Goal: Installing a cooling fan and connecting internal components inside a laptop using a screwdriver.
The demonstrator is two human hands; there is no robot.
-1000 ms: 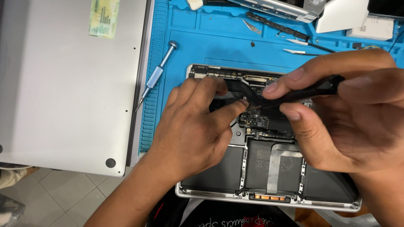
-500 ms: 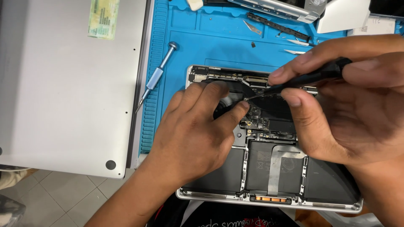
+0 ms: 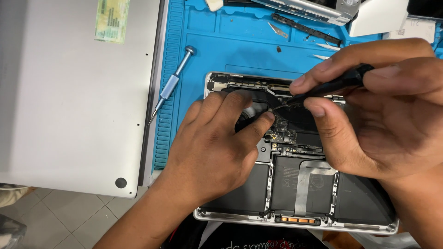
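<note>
At frame centre, an opened laptop (image 3: 295,184) is steadied by the flattened left hand (image 3: 217,147), while black tweezers (image 3: 323,90), pinched in the right hand (image 3: 378,115), are angled down-left onto its board.

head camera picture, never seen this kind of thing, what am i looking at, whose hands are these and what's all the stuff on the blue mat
The picture comes from a camera worn on a person's head, looking down at that person's own two bare hands. An opened laptop lies on a blue work mat, its dark battery cells and circuit board showing. The left hand rests on the laptop's insides, fingertips pressing near the board. The right hand grips a thin black tool, its fine tip touching the board. A silver-blue screwdriver lies loose on the mat's left side. Left of the mat sits a grey laptop cover with a greenish sticker. Small parts and another grey casing lie along the top edge.
</note>
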